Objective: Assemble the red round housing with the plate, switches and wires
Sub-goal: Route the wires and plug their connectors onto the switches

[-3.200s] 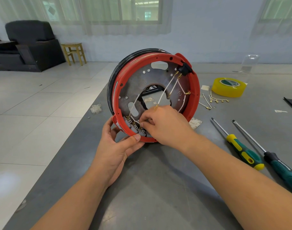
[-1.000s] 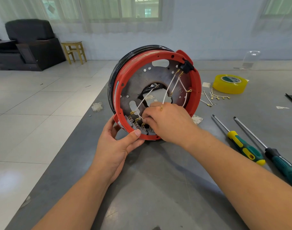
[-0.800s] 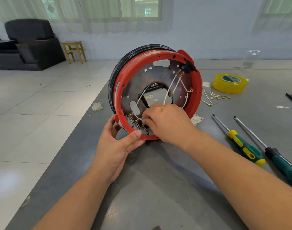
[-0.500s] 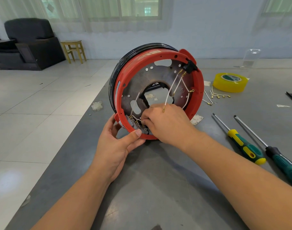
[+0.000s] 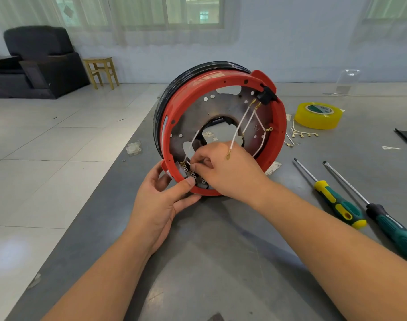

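- Red round housing (image 5: 221, 84) stands on edge on the grey table (image 5: 221, 262), open side toward the camera, with a black ring (image 5: 174, 89) behind it.
- Inside it sits the dark metal plate (image 5: 198, 112) with a large central opening and small holes.
- At the lower left of the rim a row of switches (image 5: 188, 171) with brass terminals shows beside the fingers.
- White wires (image 5: 244, 121) run from a black switch (image 5: 266, 96) at the upper right rim down across the plate; one brass ring end lies against the back of the right hand.
- Left hand (image 5: 161, 205) grips the lower rim of the housing, thumb pressed on the front edge, fingers curled behind.
- Right hand (image 5: 225, 172) reaches into the housing at the switches, thumb and forefinger pinching a white wire end at the terminals.
- To the right on the table lie a yellow-handled screwdriver (image 5: 336, 202) and a green-handled screwdriver (image 5: 387, 223), side by side.
- Farther back sit a yellow tape roll (image 5: 318, 115) and loose wire pieces (image 5: 299, 134) with brass ends.
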Available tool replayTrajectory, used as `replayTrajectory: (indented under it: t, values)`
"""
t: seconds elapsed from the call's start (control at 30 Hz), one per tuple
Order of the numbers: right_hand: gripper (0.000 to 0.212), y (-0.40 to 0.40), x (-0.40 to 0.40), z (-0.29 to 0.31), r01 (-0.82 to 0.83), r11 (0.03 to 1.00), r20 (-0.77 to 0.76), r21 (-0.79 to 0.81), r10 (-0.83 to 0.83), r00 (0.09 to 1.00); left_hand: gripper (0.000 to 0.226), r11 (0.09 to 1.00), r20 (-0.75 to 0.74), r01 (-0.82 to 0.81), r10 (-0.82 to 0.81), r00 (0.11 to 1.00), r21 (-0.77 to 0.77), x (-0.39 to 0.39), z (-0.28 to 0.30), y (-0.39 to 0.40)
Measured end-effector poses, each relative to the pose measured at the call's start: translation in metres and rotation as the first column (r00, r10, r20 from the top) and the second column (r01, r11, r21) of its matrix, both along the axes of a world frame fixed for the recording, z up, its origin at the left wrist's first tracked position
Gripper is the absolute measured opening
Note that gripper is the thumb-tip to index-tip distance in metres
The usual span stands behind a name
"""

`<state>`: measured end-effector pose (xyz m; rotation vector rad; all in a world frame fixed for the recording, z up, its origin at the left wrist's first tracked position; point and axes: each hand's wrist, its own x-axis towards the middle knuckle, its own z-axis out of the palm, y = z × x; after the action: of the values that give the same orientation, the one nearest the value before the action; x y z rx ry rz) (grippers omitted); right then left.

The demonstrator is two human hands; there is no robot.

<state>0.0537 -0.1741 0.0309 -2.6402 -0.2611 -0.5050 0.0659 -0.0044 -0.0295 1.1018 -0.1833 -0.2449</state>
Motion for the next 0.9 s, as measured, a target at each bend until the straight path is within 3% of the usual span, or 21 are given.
replayTrajectory:
  t: [0.23, 0.47, 0.9]
  values:
    - [0.015, 0.0026, -0.0022, -0.0013, -0.012, 0.997, 0.051, -0.07, 0.016, 0.999, 0.056, 0.999, -0.035, -0.005, 0.006, 0.999, 0.044, 0.0031, 0.0078, 0.0067]
    - [0.016, 0.0026, -0.0042, -0.0024, -0.009, 0.991, 0.081, -0.136, 0.02, 0.996, 0.082, 0.994, -0.047, -0.06, 0.065, 0.997, 0.092, 0.0063, 0.0091, 0.0069]
    - [0.019, 0.0035, -0.0044, 0.0011, -0.04, 0.982, 0.099, -0.183, 0.059, 0.993, 0.073, 0.998, -0.123, -0.043, 0.05, 0.991, 0.054, 0.0078, 0.0096, 0.0095]
